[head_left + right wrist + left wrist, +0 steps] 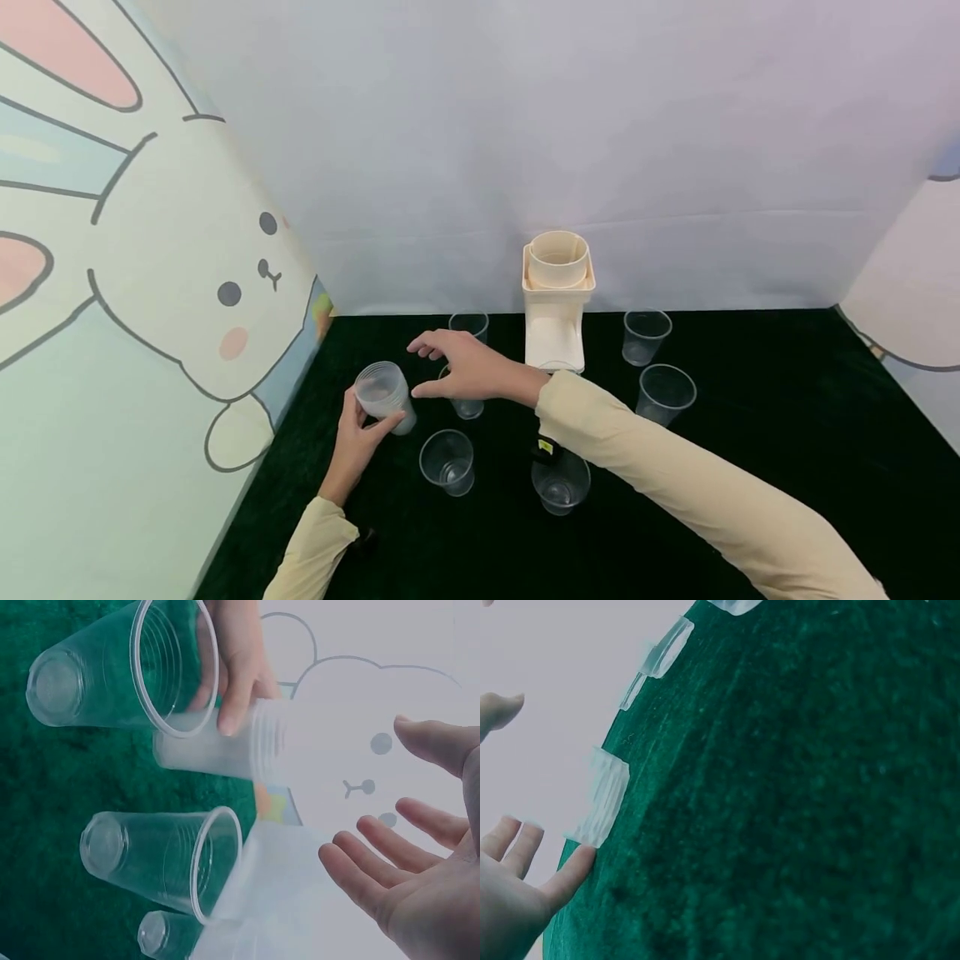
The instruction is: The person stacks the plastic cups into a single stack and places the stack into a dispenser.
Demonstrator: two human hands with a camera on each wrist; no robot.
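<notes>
Fingers of the left hand (358, 433) curl round a stack of frosted cups (384, 395), thumb on the near side, holding it upright on the dark green cloth (750, 433) near the rabbit-printed wall (150, 317); the right wrist view confirms the grip across the stack's side. Fingers of the right hand (465, 367) are spread and relaxed, holding nothing, with the hand hovering just beside the stack's rim, above one clear cup.

Step in hand, as judged: the stack is steadied while the free hand approaches its top. The next move calls for a light pinch on the top rim only, with the left hand keeping the rest of the stack down, since nested thin cups tend to lift together.

Containers, near to far:
- clear cup (560, 482), nearest, partly under the right sleeve, upright, empty
- clear cup (447, 461), just beside the stack, upright, empty
- clear cup (467, 406), under the right hand, mostly hidden
- clear cup (663, 393), to the right, empty
- clear cups (645, 335) and (469, 325), near the back wall, empty
- cream dispenser (557, 300), at the back centre, with a round open top; contents cannot be told
</notes>
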